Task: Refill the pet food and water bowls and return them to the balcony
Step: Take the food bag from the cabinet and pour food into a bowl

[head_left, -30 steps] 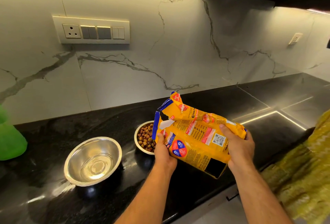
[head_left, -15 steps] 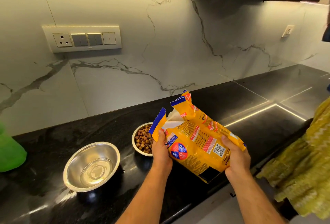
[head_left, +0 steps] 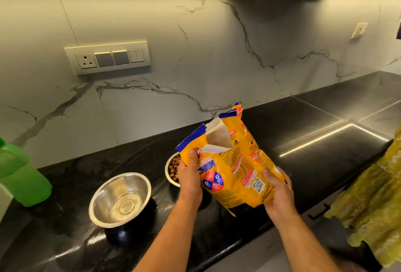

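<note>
Presently, centre frame: yellow plastic pet-food bag, torn mouth open and pointing up, held above the black stone counter. Left hand pinches the torn flap; right hand is curled under the base. Small steel bowl of brown kibble, half hidden behind the left hand. Larger steel bowl holding clear water, lower left. Risks: the open mouth tipping and scattering kibble; an elbow nudging the water bowl, which could slop.
</note>
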